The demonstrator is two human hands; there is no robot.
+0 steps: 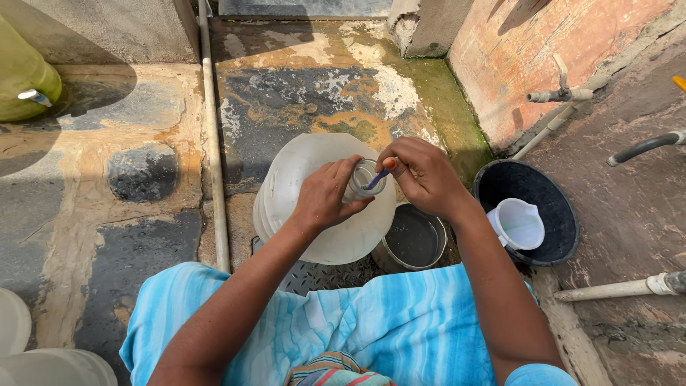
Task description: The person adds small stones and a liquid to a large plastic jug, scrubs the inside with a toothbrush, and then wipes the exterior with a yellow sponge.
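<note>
Evidently a small glass jar (363,181) is gripped by the left hand (325,196); wet, likely slippery and fragile. A blue-handled brush (379,177) is pinched by the right hand (425,175); the jar is best held around its body.

Stained concrete floor (143,214), white tub (336,236), steel pot (414,239), black bucket (557,214)

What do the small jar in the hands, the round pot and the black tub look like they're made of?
Small clear jar: probably glass or clear plastic, see-through and shiny. Round grey pot: likely metal, with a bright rim. Black round tub: seemingly matte plastic. White jug inside it: translucent plastic.
</note>
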